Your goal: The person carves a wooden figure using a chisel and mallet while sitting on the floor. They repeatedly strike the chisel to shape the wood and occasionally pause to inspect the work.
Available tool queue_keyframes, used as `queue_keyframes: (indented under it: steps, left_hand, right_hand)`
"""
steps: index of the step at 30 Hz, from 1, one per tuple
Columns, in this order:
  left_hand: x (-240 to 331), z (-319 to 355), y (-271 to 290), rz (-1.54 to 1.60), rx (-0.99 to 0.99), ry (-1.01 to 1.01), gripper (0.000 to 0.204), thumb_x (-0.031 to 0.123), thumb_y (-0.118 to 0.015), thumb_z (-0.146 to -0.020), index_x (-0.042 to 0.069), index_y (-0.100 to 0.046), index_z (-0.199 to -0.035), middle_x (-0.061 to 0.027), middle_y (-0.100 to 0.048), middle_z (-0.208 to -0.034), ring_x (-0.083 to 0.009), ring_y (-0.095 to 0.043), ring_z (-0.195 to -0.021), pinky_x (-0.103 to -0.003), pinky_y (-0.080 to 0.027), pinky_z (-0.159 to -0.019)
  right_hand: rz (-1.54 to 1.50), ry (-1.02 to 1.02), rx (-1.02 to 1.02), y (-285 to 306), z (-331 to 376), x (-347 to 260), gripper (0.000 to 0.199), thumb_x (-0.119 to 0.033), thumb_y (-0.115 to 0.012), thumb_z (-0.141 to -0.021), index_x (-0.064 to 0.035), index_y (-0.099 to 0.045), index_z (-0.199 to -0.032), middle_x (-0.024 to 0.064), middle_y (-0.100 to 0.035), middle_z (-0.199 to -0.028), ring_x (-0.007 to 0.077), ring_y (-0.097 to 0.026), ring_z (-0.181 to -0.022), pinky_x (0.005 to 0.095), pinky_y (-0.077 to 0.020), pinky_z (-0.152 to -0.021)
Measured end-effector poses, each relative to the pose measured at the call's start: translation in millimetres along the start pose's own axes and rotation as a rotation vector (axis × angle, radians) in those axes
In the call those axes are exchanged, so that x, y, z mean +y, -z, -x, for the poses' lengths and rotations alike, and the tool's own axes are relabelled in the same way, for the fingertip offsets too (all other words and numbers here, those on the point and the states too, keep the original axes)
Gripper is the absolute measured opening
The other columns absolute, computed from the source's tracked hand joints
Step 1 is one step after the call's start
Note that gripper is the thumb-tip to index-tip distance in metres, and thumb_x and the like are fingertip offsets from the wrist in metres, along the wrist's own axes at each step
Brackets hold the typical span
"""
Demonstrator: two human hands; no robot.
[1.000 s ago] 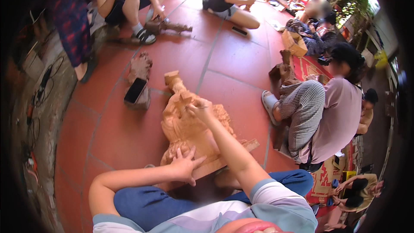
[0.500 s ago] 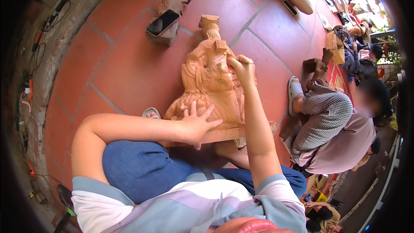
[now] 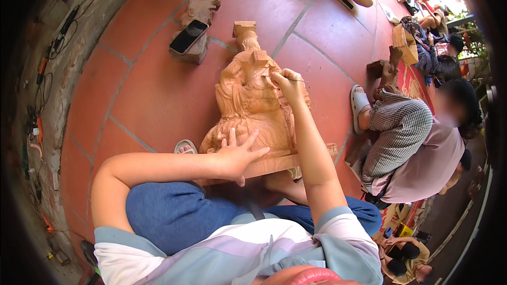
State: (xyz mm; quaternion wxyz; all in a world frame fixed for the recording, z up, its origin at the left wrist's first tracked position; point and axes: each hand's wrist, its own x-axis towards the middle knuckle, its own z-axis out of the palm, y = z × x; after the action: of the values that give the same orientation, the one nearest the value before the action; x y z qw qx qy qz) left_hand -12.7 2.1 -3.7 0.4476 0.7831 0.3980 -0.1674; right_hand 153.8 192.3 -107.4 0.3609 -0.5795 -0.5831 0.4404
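A carved wooden statue (image 3: 248, 97) of a robed figure in pale orange-brown wood lies on the floor before me, its head pointing away and its flat base toward my lap. Spread fingers of my left hand (image 3: 238, 157) rest on its lower part near the base. My right hand (image 3: 289, 85) is closed in a pinch at the right side of the figure's chest. From it sticks a thin, dark, stick-like tool (image 3: 299, 80); its working end is too small to make out.
A black phone (image 3: 189, 37) lies on a rough wood block (image 3: 196, 54) beyond the statue, to the left. At right sits a person in checked trousers (image 3: 398, 119), close by. Cables and power tools (image 3: 42, 68) run along the left wall. Another phone (image 3: 344, 1) lies farther off.
The view has shifted slightly, so the statue appears farther left. My right hand has turned a little at the chest, and the thin tool shows more clearly. My left hand stays on the statue.
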Motion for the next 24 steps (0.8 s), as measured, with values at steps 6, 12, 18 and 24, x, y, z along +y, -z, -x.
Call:
queue_keyframes:
  steps: [6,12,18,24]
  left_hand:
    - [5,-1,1,-0.011,0.000,-0.002,0.109,0.024,-0.083,-0.057,0.032,-0.016,-0.144,-0.0183,0.010,-0.149,-0.0659,0.005,-0.123,-0.071,-0.022,-0.096]
    - [4,0,-1,-0.003,0.002,-0.018,0.110,0.024,-0.083,-0.057,0.031,-0.016,-0.144,-0.0197,0.010,-0.149,-0.0672,0.006,-0.121,-0.071,-0.022,-0.096]
    - [-2,-3,-10,-0.071,0.087,-0.055,0.110,0.036,-0.083,-0.056,0.030,-0.018,-0.144,-0.0270,0.000,-0.147,-0.0650,0.000,-0.124,-0.068,-0.015,-0.101]
    - [2,-13,-3,-0.102,0.063,-0.149,0.114,0.042,-0.083,-0.054,0.017,-0.019,-0.144,-0.0383,-0.001,-0.141,-0.0554,0.000,-0.131,-0.064,-0.004,-0.103]
  right_hand:
    - [0.000,0.015,0.121,-3,-1,-8,0.016,-0.011,-0.067,-0.076,-0.0009,-0.063,-0.065,-0.0001,-0.060,-0.059,0.0034,-0.047,-0.053,0.0190,-0.0357,-0.048]
    - [-0.035,-0.157,0.001,20,-9,5,0.016,-0.011,-0.067,-0.076,-0.0020,-0.062,-0.065,0.0026,-0.061,-0.063,0.0054,-0.054,-0.057,0.0184,-0.0416,-0.051]
    - [-0.121,-0.376,0.006,19,15,-39,0.017,-0.022,-0.069,-0.073,-0.0083,-0.062,-0.066,0.0025,-0.063,-0.065,0.0098,-0.056,-0.055,0.0281,-0.0437,-0.048]
    - [-0.108,-0.145,0.250,-6,-30,23,0.008,-0.013,-0.061,-0.064,-0.0067,-0.065,-0.064,0.0127,-0.065,-0.067,0.0185,-0.062,-0.058,0.0334,-0.0484,-0.056]
